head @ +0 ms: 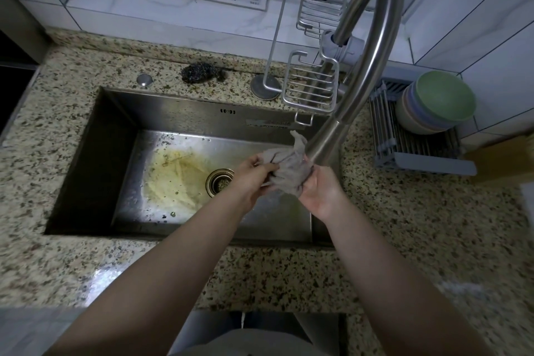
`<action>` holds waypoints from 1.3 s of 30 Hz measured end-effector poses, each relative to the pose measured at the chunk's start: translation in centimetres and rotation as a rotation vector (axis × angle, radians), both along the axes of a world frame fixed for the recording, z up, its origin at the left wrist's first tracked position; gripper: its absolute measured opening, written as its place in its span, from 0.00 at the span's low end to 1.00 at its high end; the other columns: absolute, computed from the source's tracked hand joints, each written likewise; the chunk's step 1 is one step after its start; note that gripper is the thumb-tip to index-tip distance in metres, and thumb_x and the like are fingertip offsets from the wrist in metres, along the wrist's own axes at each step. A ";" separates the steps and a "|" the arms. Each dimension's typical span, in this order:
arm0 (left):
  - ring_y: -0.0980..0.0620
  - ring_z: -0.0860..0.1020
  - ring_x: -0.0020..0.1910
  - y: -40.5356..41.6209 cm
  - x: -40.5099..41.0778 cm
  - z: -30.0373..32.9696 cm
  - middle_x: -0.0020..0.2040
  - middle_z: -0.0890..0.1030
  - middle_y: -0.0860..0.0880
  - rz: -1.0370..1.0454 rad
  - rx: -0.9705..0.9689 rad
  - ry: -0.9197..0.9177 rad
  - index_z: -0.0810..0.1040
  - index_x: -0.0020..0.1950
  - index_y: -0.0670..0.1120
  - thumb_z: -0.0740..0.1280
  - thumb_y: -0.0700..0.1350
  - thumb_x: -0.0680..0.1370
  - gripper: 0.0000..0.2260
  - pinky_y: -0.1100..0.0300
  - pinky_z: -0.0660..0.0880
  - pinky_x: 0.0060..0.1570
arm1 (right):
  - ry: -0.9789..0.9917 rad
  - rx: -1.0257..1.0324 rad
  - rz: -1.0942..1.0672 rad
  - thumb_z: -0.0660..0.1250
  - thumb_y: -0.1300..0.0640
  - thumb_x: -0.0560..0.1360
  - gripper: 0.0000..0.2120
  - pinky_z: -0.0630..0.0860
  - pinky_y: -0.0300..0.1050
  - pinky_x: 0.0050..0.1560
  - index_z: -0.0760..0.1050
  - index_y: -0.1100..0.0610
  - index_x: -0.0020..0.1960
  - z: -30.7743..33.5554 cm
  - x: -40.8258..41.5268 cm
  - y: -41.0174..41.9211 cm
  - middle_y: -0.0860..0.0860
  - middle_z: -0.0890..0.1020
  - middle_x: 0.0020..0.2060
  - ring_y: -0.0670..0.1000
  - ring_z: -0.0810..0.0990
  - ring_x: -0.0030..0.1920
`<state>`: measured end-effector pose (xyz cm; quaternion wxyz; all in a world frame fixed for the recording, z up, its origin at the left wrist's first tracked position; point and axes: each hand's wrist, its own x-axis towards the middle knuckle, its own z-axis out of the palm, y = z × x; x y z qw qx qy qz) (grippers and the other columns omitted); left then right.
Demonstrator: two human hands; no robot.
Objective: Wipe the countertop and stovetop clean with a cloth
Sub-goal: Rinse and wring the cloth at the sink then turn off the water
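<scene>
Two bare forearms reach forward from the bottom edge, over the near strip of the speckled beige granite table (289,277), and meet above the rectangular stainless steel sink (121,124). The left hand (251,176) comes in from the left with its back up, fingers curled and pinching the bunched grey cloth (289,167). The right hand (319,191) comes from the right, thumb side up, fingers wrapped round the lower right part of the same cloth. Both hands hold the cloth crumpled between them, above the right half of the sink, just right of the round brass-rimmed drain (220,182). A yellowish stain spreads over the sink floor left of the drain. The head of the curved brushed-steel faucet (372,46) ends just beside the cloth, at its upper right.

Behind the sink, on the table, lie a dark wire scouring pad (199,72) and a small round metal cap (144,79). A silver wire rack (312,84) stands at the sink's far right corner. Right of the sink a grey roll-up drying rack (416,150) carries a stack of pastel bowls (436,104), the top one green.
</scene>
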<state>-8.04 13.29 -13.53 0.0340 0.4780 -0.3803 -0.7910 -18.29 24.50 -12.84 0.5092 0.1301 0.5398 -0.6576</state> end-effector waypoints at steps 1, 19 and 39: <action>0.50 0.82 0.47 0.1 0.0 0.2 0.53 0.83 0.44 0.019 0.059 0.024 0.77 0.62 0.44 0.65 0.38 0.82 0.09 0.61 0.80 0.35 | -0.008 -0.014 0.004 0.57 0.49 0.84 0.22 0.76 0.59 0.69 0.75 0.58 0.72 0.3 -0.1 0.0 0.60 0.81 0.66 0.60 0.82 0.65; 0.45 0.83 0.50 0.2 0.3 1.3 0.49 0.83 0.47 -0.093 -0.554 -0.026 0.79 0.51 0.51 0.60 0.43 0.84 0.09 0.47 0.81 0.54 | -0.005 0.178 -0.071 0.64 0.51 0.84 0.17 0.84 0.51 0.50 0.78 0.61 0.66 -1.6 1.2 -3.0 0.60 0.86 0.55 0.57 0.87 0.52; 0.42 0.81 0.55 2.5 0.9 0.4 0.58 0.81 0.40 0.229 0.470 -0.025 0.76 0.62 0.42 0.56 0.59 0.85 0.22 0.45 0.77 0.61 | 0.060 0.293 -0.023 0.63 0.39 0.82 0.21 0.80 0.57 0.62 0.79 0.58 0.53 -0.1 1.2 -5.2 0.61 0.85 0.51 0.62 0.85 0.54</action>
